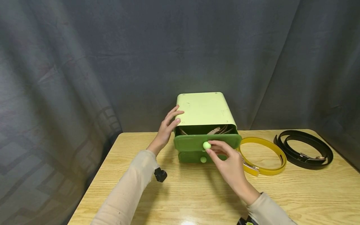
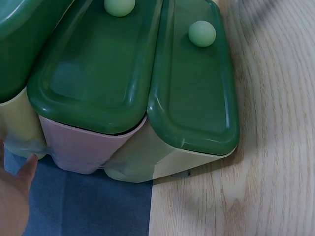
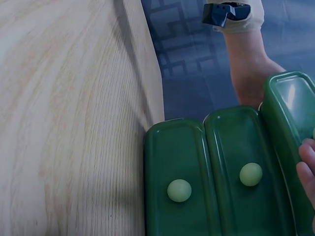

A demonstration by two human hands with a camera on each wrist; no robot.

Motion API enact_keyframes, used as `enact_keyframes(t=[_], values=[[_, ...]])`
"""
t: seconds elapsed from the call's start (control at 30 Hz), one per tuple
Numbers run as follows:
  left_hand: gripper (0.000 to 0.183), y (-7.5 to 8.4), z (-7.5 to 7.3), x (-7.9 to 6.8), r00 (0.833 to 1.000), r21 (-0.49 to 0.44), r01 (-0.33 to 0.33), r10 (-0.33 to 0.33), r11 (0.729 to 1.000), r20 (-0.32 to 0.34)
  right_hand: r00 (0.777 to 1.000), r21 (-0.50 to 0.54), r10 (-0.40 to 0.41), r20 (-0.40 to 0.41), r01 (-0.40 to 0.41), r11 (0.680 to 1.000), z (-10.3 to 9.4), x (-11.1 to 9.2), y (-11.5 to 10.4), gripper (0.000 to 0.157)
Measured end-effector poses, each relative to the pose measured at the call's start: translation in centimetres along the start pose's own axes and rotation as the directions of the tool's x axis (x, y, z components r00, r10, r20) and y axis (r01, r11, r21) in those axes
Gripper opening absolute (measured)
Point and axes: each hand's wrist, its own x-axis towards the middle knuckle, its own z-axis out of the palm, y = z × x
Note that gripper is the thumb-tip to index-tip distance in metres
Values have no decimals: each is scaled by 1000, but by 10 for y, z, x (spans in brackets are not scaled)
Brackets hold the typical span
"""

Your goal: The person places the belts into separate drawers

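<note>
A small drawer cabinet (image 1: 205, 107) with a pale yellow-green top and green drawer fronts stands on the table. Its top drawer (image 1: 188, 143) is pulled partly out, and brownish strap-like items (image 1: 215, 130) show inside. With thumb and fingers my right hand (image 1: 229, 161) pinches the round pale green knob (image 1: 206, 145) of that drawer. My left hand (image 1: 166, 129) rests against the cabinet's upper left edge, fingers extended. Two lower drawers, a middle one (image 2: 93, 73) and a bottom one (image 2: 197, 93), are shut in the left wrist view.
To the right of the cabinet lies a coiled yellow belt (image 1: 277, 171) with a metal buckle. Beyond it is a coiled black belt (image 1: 327, 153). A dark grey curtain (image 1: 157, 47) hangs behind the wooden table (image 1: 191, 193).
</note>
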Motion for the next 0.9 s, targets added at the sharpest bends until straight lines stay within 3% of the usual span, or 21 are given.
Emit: enact_keyframes(t=[0.27,0.5,0.9], values=[[39,-34,-4,8,1000,-6,-17,17,1000,-8,999,-1,-31,-11,31,1000,4,4,7,34],[41,-38,-3,7,999,3,-41,41,999,-15,999,-13,-42,-10,42,999,5,7,11,32],[40,-37,-3,6,1000,-8,-23,23,1000,-16,999,12,-34,-21,34,999,11,10,17,31]])
